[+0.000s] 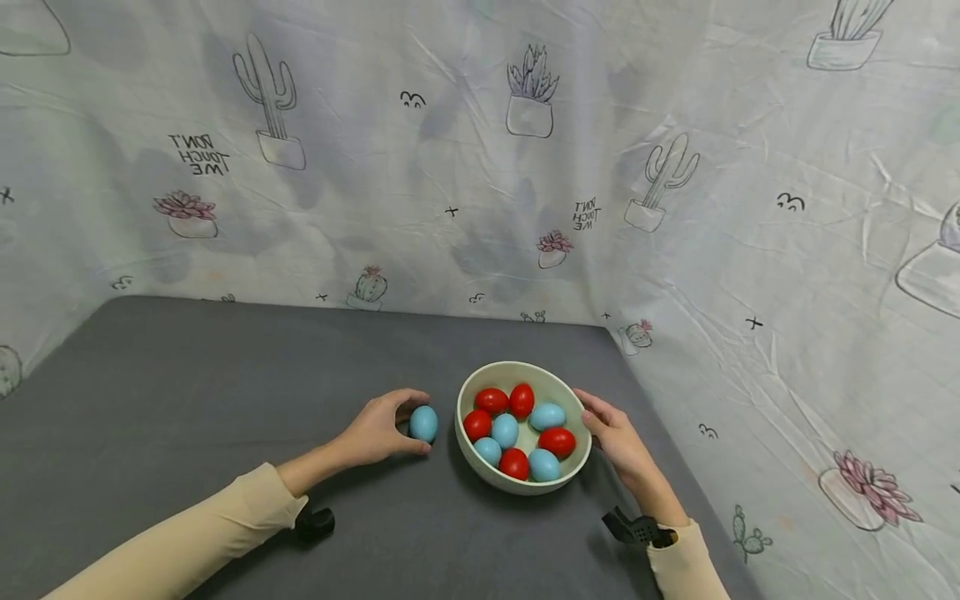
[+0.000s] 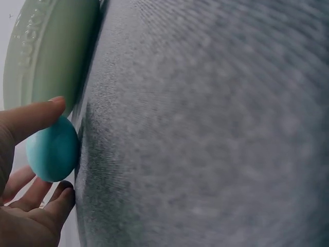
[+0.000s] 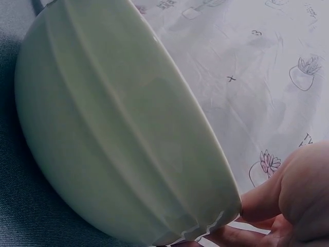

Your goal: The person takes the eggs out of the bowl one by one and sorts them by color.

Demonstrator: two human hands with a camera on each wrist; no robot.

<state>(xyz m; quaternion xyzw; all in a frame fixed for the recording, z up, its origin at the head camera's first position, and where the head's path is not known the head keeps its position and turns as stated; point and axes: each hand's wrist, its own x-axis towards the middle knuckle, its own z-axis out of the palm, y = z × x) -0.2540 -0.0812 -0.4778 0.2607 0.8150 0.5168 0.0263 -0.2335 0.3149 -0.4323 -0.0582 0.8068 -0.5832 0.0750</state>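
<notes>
A blue egg stands on the grey table just left of a pale green bowl. Around that egg my left hand spreads its thumb and fingers, with a gap between the fingertips and the shell. In the left wrist view the thumb overlaps the top of the egg, and whether it touches is unclear. My right hand holds the bowl at its right rim; the bowl's wall hides part of the fingers. Inside the bowl lie several red eggs and several blue eggs.
The grey tabletop reaches back to a white curtain printed with cacti, which also runs along the right side. A dark wrist strap sits on the right wrist, and a black device is at the left cuff.
</notes>
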